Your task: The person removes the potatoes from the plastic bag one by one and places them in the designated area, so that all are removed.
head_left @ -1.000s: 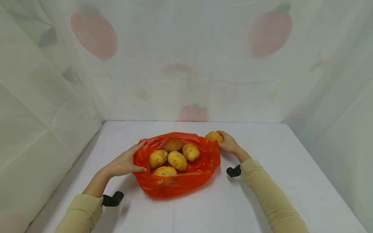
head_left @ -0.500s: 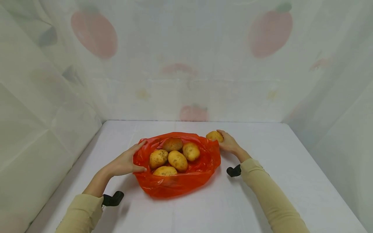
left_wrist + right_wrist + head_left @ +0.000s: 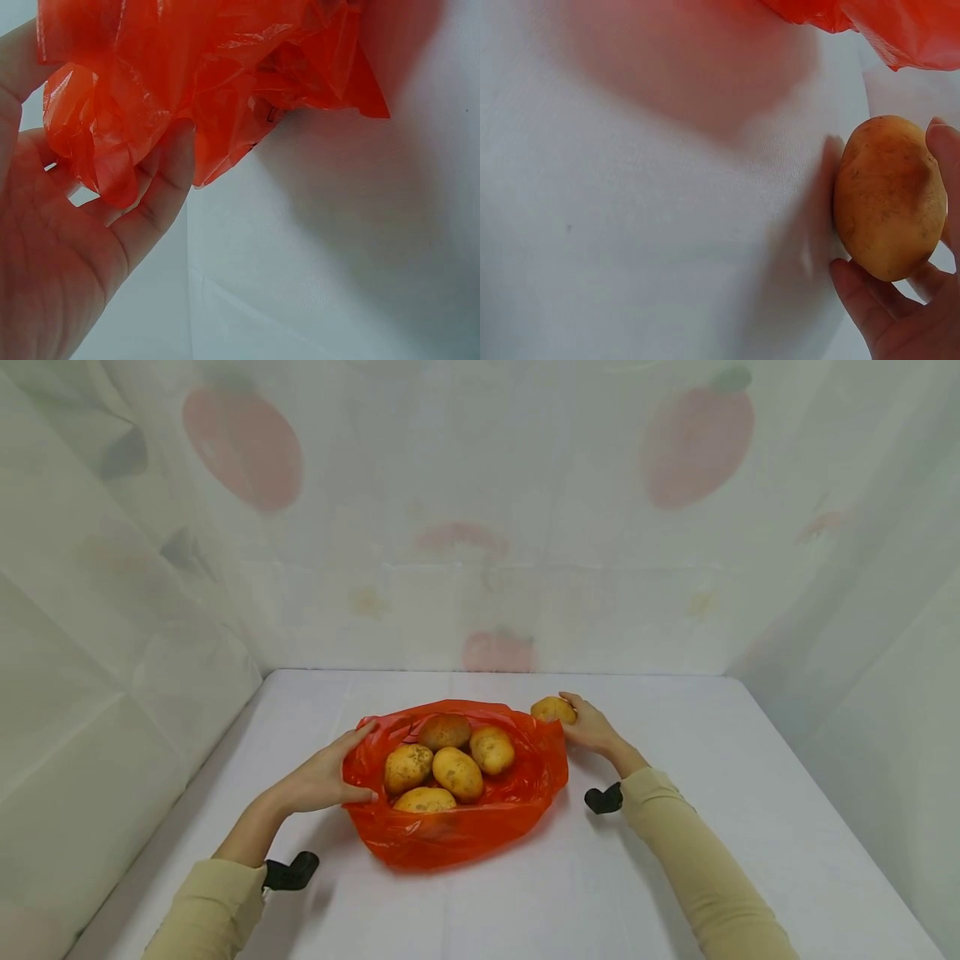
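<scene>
A red plastic bag (image 3: pixel 457 843) sits with its mouth open, and several potatoes (image 3: pixel 457 774) lie inside. At its left side, my left hand (image 3: pixel 322 777) holds the bag's edge, thumb near the front rim and fingertips at the back. The left wrist view has the crumpled red film (image 3: pixel 217 82) between the thumb and the fingers (image 3: pixel 161 191). Behind the bag's right end, my right hand (image 3: pixel 592 727) grips a single potato (image 3: pixel 553 710) outside the bag. Up close, that potato (image 3: pixel 889 199) shows yellow-brown skin, with the thumb on one side and fingers round the other.
A white-covered table (image 3: pixel 510 910) lies beneath everything, with white fabric walls (image 3: pixel 480 602) at its back and sides. Black camera pieces stick out by the left wrist (image 3: pixel 291 872) and the right wrist (image 3: pixel 603 800).
Hardly anything differs. The right hand and its potato have shifted very slightly to the right; the left hand and the bag look still.
</scene>
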`<state>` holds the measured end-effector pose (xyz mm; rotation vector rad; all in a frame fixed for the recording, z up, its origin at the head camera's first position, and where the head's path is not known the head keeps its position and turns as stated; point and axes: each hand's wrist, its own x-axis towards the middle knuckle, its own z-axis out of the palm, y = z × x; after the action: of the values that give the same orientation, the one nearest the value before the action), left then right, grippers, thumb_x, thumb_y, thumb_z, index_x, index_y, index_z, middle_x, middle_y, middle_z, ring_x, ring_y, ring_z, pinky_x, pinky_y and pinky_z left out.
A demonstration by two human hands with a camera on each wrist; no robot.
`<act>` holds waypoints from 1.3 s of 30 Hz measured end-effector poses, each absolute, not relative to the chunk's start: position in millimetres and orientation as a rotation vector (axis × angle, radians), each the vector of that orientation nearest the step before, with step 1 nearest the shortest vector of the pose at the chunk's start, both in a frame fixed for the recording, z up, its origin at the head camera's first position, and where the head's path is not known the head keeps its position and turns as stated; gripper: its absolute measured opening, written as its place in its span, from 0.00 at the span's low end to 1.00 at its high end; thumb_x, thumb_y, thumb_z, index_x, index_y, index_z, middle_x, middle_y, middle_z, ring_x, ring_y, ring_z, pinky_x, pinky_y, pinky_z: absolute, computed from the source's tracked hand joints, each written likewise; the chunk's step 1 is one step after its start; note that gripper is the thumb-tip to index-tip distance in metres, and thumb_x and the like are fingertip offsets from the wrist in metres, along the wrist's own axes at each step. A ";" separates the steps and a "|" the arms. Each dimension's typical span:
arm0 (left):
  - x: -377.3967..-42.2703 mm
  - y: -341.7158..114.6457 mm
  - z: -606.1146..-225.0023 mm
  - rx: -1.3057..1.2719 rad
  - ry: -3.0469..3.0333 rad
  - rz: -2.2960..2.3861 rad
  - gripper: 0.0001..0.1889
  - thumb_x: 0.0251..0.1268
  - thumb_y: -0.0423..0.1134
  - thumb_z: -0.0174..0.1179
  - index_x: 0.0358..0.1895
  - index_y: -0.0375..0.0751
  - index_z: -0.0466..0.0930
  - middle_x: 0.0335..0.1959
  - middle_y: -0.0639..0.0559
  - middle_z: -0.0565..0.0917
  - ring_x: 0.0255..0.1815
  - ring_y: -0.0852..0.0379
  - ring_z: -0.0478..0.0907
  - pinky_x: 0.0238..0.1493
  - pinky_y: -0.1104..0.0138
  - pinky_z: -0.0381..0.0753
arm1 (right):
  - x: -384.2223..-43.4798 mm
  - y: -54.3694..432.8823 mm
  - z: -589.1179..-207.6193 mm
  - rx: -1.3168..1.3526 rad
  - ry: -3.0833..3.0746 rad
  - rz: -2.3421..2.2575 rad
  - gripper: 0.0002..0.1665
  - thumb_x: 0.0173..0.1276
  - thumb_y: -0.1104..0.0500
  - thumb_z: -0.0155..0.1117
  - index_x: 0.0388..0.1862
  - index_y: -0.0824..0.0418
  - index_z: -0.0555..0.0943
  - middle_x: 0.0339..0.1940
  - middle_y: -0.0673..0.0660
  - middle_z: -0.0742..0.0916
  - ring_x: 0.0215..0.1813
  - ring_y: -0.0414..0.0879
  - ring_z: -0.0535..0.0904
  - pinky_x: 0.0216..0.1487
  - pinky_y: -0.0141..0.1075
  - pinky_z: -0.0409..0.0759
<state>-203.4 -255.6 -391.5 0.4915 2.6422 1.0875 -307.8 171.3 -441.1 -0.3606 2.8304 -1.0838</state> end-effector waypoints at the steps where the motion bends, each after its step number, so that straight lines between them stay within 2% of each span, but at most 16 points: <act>1: -203.5 -255.5 -391.7 0.492 2.642 1.088 0.55 0.44 0.47 0.72 0.74 0.53 0.43 0.72 0.41 0.50 0.68 0.38 0.56 0.53 0.50 0.75 | -307.5 171.9 -440.3 -0.358 2.826 -1.083 0.42 0.64 0.46 0.57 0.70 0.63 0.56 0.65 0.68 0.69 0.62 0.60 0.67 0.63 0.54 0.65; 22: -204.8 -254.0 -390.2 0.493 2.647 1.078 0.54 0.45 0.47 0.71 0.74 0.53 0.43 0.72 0.42 0.50 0.68 0.39 0.56 0.54 0.50 0.75 | -305.8 183.5 -438.9 -0.409 2.850 -1.073 0.39 0.65 0.50 0.56 0.70 0.65 0.57 0.66 0.69 0.67 0.66 0.63 0.62 0.65 0.56 0.61; 32: -203.9 -254.3 -390.3 0.494 2.657 1.083 0.54 0.45 0.47 0.71 0.74 0.52 0.43 0.72 0.42 0.49 0.68 0.39 0.55 0.54 0.50 0.74 | -301.4 190.9 -432.1 -0.504 2.901 -1.108 0.39 0.64 0.51 0.59 0.69 0.65 0.59 0.65 0.71 0.67 0.60 0.67 0.68 0.59 0.57 0.68; 39: -203.5 -254.1 -391.4 0.489 2.659 1.079 0.54 0.45 0.47 0.71 0.74 0.53 0.44 0.72 0.42 0.50 0.68 0.39 0.55 0.54 0.50 0.74 | -298.6 194.9 -424.7 -0.631 2.992 -1.136 0.35 0.64 0.54 0.61 0.66 0.67 0.64 0.63 0.69 0.71 0.60 0.66 0.69 0.55 0.57 0.72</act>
<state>-203.5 -254.1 -391.4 0.4892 2.6586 1.0786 -298.6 194.9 -424.7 -0.6314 2.9918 -1.1364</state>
